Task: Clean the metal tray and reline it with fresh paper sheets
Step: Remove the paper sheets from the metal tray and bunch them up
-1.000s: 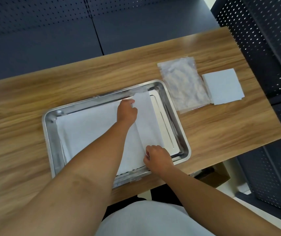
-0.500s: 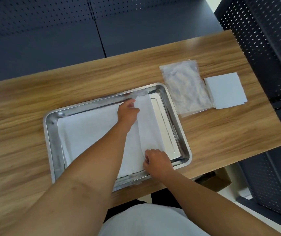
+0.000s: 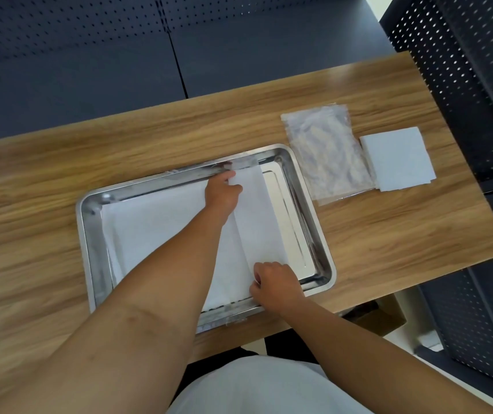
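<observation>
- The metal tray sits on the wooden bench, near its front edge
- 2 overlapping white paper sheets lie inside the tray; a strip of bare metal shows along the tray's right side
- The left hand pinches the upper sheet's far edge by the tray's far rim
- The right hand is curled, gripping that sheet's near edge at the tray's near rim
- Right of the tray lie a clear plastic bag and a stack of white sheets

Single head view, steeply down, close over table; hands centre frame.
</observation>
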`<state>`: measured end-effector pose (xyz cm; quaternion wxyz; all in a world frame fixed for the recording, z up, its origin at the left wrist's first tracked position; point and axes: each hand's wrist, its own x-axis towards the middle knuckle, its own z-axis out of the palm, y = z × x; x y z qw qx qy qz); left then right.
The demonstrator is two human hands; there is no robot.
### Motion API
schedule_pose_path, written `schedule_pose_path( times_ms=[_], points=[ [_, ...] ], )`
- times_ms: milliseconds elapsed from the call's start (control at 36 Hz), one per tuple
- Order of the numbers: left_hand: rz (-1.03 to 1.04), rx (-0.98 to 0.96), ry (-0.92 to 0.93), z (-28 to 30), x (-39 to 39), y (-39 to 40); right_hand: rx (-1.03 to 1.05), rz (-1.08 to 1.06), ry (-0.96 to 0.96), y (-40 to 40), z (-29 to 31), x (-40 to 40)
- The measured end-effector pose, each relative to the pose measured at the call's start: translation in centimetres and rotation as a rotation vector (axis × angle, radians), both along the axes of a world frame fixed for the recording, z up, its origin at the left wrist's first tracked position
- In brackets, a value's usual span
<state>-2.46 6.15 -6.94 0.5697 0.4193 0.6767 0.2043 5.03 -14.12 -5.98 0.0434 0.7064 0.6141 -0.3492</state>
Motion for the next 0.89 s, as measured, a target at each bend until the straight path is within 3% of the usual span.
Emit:
schedule_pose_path(
  times_ms=[167, 250, 306, 417, 500, 611, 806, 889],
  points=[
    [-0.158, 0.159, 0.162, -0.4, -0.3, -0.2, -0.003, -0.029, 0.076, -0.2, -0.1, -0.1],
    [-0.181, 0.387, 0.28, -0.2, -0.1, -1.1, 0.009, -0.183, 0.151, -0.4, 0.2, 0.0],
    [-0.121, 0.423, 0.243, 0.1, 0.5, -1.6, 0.003, -0.314, 0.185, -0.1, 0.4, 0.2],
    [-0.005, -0.038, -0.128, 0.9, 2.6, -1.5, -0.047, -0.682, 0.305, 0.9, 0.2, 1.0],
    [0.091, -0.238, -0.294, 1.2, 3.7, -1.3, -0.119, -0.889, 0.359, 1.4, -0.4, 1.7],
    [0.155, -0.311, -0.333, 1.1, 4.3, -0.7, -0.12, -0.986, 0.349, 1.4, -0.9, 3.0],
    [0.188, -0.284, -0.278, 0.8, 4.1, -0.3, -0.148, -0.93, 0.282, 1.5, -0.1, 3.8],
    [0.18, -0.323, -0.337, 0.8, 4.1, -0.2, -0.151, -0.932, 0.291, 1.5, 0.0, 3.8]
  ],
)
